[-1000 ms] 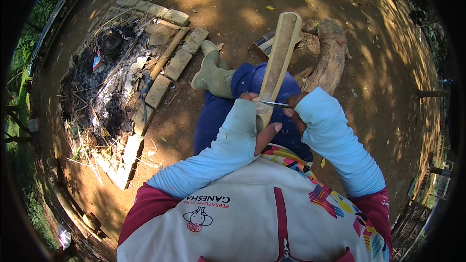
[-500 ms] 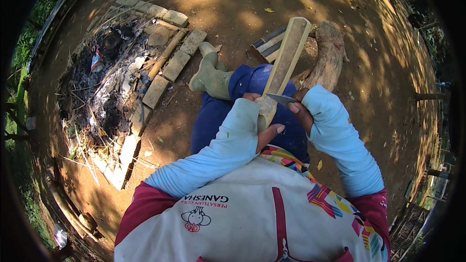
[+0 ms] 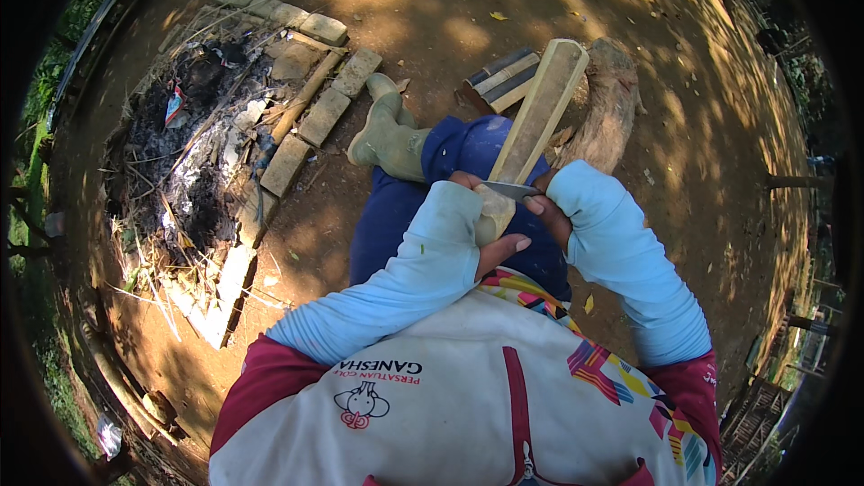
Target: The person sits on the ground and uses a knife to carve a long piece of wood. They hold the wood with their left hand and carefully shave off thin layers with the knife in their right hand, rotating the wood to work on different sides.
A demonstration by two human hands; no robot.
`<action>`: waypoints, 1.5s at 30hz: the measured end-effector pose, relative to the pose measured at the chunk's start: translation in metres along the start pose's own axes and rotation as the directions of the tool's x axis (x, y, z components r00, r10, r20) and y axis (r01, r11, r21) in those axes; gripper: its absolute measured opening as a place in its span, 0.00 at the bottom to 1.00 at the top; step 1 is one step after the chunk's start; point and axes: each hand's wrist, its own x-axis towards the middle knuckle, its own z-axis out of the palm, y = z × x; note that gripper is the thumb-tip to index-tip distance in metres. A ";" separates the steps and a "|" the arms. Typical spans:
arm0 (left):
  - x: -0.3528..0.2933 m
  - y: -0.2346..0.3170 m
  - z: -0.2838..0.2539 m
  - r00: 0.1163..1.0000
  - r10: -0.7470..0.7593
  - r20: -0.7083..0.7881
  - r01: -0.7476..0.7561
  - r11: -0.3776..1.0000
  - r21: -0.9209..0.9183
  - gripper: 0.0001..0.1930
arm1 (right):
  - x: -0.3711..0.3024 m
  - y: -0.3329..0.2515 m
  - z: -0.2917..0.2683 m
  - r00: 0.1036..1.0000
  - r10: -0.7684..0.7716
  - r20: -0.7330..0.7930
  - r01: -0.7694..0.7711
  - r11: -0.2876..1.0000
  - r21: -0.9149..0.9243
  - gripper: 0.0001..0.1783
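Note:
My left hand (image 3: 493,250) is closed round the near end of a long, flat-sided wooden piece (image 3: 545,108), which slants up and away to the right across my blue trousers (image 3: 396,225). Pinched in my right hand (image 3: 551,207) is a knife (image 3: 509,189) with a short grey blade. Its blade lies across the wood just beyond my left hand, pointing left. The knife's handle is mostly hidden in my fingers. Light blue sleeves cover both wrists.
Beyond my legs lie a log (image 3: 607,108) and a small stack of dark and pale slats (image 3: 506,79). At left, blocks (image 3: 324,117) border an ash heap (image 3: 193,144) with charred scraps. A green boot (image 3: 391,139) rests on the bare earth (image 3: 432,18).
The knife has moved slightly left and down along the wood, and its blade now lies more level across it. The wood's far end has shifted a little right.

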 end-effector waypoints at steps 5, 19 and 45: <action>0.001 0.002 -0.003 0.999 0.048 0.006 -0.048 0.998 0.027 0.36 | 0.007 -0.017 -0.025 0.852 0.377 0.364 -0.497 0.800 0.335 0.07; -0.003 0.001 0.002 1.000 0.009 -0.024 -0.009 1.000 -0.015 0.38 | -0.005 -0.008 -0.015 0.999 -0.017 0.052 0.025 0.985 -0.170 0.03; 0.005 -0.016 -0.008 0.971 -0.169 0.170 0.233 0.834 -0.500 0.26 | -0.019 0.005 0.008 0.981 0.189 -0.044 -0.175 0.959 0.222 0.07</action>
